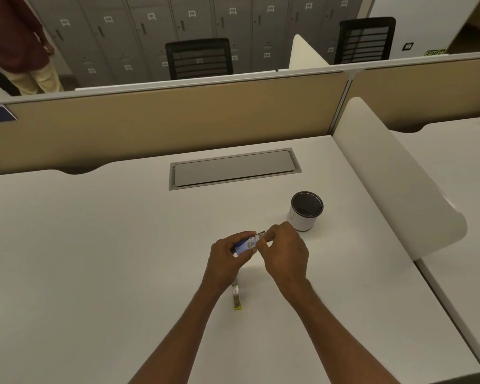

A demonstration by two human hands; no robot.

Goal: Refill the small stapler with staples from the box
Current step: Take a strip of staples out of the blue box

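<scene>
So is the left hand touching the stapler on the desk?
Apart. The head view shows the left hand raised, holding the staple box, while the stapler lies on the desk nearer the camera, under the wrist.

desk: white top (pixel 94 245) with grey cable hatch (pixel 234 169) at 12 o'clock | partition: tan panel (pixel 164 123) behind | side divider: white (pixel 394 176) at 2 o'clock | beyond: grey lockers (pixel 194 20), two black mesh chairs (pixel 198 59) | light: dim, even

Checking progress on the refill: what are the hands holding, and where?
The left hand grips the staple box around its body; the right hand pinches its open end.
</scene>
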